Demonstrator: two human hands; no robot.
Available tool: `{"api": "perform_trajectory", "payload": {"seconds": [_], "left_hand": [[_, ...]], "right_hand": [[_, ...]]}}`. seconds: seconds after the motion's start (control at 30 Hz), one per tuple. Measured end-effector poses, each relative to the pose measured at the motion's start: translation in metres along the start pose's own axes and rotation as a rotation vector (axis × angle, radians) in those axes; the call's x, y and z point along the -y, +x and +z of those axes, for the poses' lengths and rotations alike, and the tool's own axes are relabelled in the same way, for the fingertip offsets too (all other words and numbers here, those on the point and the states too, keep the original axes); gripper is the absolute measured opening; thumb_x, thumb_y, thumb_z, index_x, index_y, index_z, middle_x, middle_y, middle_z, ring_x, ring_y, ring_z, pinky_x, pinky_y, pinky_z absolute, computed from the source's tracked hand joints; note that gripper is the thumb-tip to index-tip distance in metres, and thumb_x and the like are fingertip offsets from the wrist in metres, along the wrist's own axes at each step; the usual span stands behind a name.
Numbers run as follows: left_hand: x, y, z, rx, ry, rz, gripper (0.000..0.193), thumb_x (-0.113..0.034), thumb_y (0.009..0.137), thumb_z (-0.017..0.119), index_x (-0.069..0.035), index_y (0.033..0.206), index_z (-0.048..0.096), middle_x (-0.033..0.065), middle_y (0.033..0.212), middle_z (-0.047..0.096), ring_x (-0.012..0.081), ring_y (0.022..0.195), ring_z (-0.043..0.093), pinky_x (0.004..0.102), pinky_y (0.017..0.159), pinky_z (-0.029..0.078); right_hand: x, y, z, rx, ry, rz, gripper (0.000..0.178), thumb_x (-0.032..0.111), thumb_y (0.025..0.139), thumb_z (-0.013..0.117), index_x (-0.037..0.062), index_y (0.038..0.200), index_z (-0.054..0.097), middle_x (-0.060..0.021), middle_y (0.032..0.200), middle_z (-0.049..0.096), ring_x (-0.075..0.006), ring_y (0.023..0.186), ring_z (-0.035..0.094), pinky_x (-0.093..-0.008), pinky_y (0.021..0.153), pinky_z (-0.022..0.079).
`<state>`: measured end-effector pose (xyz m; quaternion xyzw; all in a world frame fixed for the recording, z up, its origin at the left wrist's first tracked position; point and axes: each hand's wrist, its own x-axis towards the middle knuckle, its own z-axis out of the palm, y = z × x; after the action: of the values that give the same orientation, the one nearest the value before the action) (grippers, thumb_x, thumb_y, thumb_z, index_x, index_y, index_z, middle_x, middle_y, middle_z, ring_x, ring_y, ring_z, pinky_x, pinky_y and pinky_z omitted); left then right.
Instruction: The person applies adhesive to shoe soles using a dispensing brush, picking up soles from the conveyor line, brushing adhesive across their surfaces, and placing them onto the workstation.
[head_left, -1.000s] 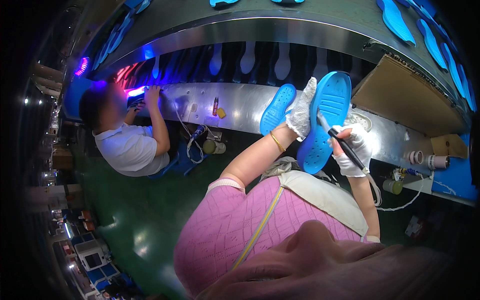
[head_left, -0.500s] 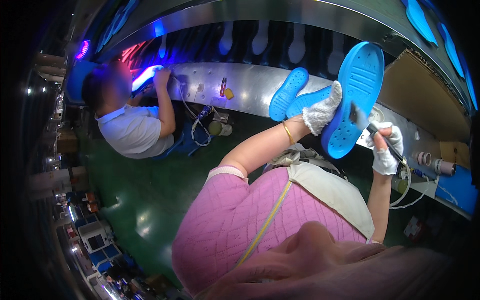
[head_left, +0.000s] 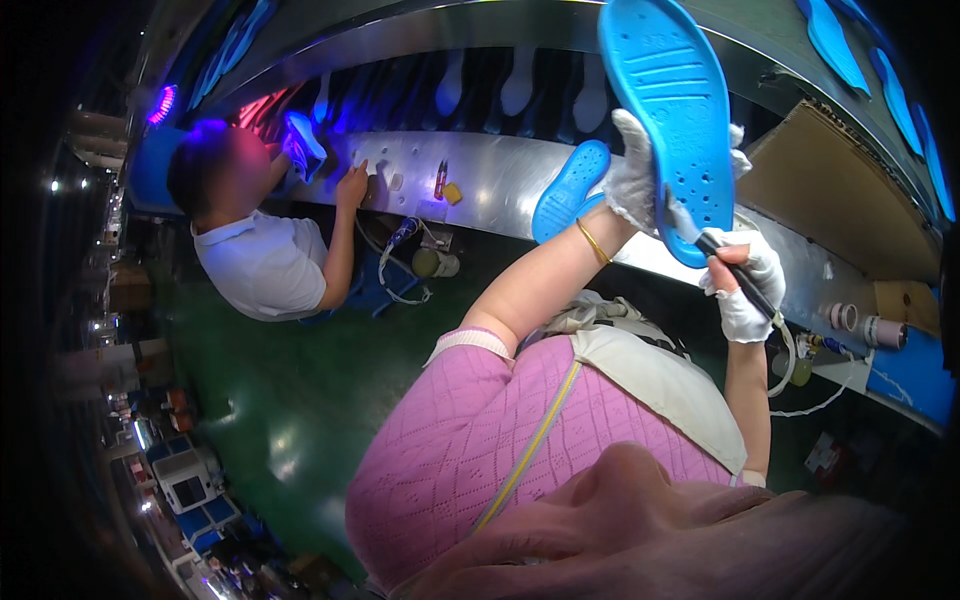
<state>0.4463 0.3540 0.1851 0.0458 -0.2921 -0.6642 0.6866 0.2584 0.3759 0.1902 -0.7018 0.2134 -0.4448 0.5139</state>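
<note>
A bright blue shoe sole (head_left: 675, 110), ridged in the middle and dotted with small holes, is held up above the bench. My left hand (head_left: 632, 175), in a white glove, grips it by its left side, with fingertips showing past the right edge. In my right hand (head_left: 752, 285), its white glove leaving some fingertips bare, is a brush (head_left: 742, 268) with a black handle and a pale tube at its end. The bristles lie at the sole's lower left edge. Behind my left wrist another blue sole (head_left: 572, 188) rests on the bench, partly covered.
The metal bench (head_left: 490, 165) carries a yellow block (head_left: 453, 193) and a small red-labelled bottle (head_left: 440, 178). A cardboard box (head_left: 850, 190) stands at right, near tape rolls (head_left: 885, 333). Dark racks with soles run behind. A co-worker (head_left: 260, 250) sits at left holding a blue piece.
The sole in my left hand has risen and shifted left. My right hand has moved left with the brush, toward its lower edge. The co-worker's hands have moved apart.
</note>
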Motion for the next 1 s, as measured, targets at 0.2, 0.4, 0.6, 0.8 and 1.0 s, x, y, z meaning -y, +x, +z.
{"api": "perform_trajectory", "payload": {"seconds": [0.2, 0.4, 0.6, 0.8, 1.0], "left_hand": [[-0.007, 0.006, -0.005, 0.159, -0.068, 0.017, 0.123, -0.090, 0.057, 0.044, -0.003, 0.143, 0.030, 0.0212, 0.135, 0.048, 0.0406, 0.117, 0.053, 0.0543, 0.101, 0.042], [-0.011, 0.018, -0.007, 0.249, -0.011, 0.017, 0.124, -0.090, 0.055, 0.045, -0.007, 0.146, 0.026, 0.0234, 0.138, 0.044, 0.0401, 0.119, 0.052, 0.0566, 0.100, 0.043], [-0.009, 0.028, -0.005, 0.256, 0.211, -0.083, 0.120, -0.087, 0.054, 0.052, -0.004, 0.139, 0.037, 0.0203, 0.129, 0.053, 0.0317, 0.111, 0.060, 0.0445, 0.090, 0.055], [-0.018, 0.031, 0.014, 0.207, 0.657, -0.248, 0.117, -0.086, 0.054, 0.054, -0.004, 0.136, 0.044, 0.0190, 0.124, 0.058, 0.0298, 0.107, 0.062, 0.0426, 0.088, 0.055], [-0.018, 0.045, 0.027, 0.068, 0.776, -0.504, 0.098, -0.073, 0.069, 0.062, -0.002, 0.134, 0.046, 0.0176, 0.117, 0.061, 0.0259, 0.097, 0.065, 0.0382, 0.083, 0.056]], "right_hand": [[-0.001, -0.001, -0.003, -0.239, 0.295, 0.112, 0.013, 0.005, 0.084, 0.066, 0.0039, 0.094, 0.059, -0.0098, 0.088, 0.063, -0.0109, 0.063, 0.059, -0.0211, 0.056, 0.047], [0.005, 0.001, -0.005, -0.016, 0.354, 0.247, 0.011, 0.003, 0.080, 0.070, 0.0013, 0.088, 0.063, -0.0099, 0.086, 0.065, -0.0132, 0.071, 0.063, -0.0255, 0.065, 0.052], [0.011, 0.003, -0.028, -0.083, 0.110, 0.175, 0.013, -0.002, 0.079, 0.069, 0.0048, 0.087, 0.062, -0.0099, 0.095, 0.065, -0.0144, 0.083, 0.062, -0.0271, 0.077, 0.050], [0.013, 0.013, -0.044, 0.170, 0.085, 0.422, 0.016, -0.006, 0.070, 0.074, 0.0021, 0.081, 0.066, -0.0109, 0.094, 0.067, -0.0186, 0.089, 0.064, -0.0302, 0.077, 0.053], [0.017, 0.009, -0.048, 0.121, 0.278, 0.244, 0.011, 0.001, 0.074, 0.070, 0.0036, 0.083, 0.064, -0.0097, 0.090, 0.063, -0.0170, 0.082, 0.060, -0.0297, 0.073, 0.050]]}}
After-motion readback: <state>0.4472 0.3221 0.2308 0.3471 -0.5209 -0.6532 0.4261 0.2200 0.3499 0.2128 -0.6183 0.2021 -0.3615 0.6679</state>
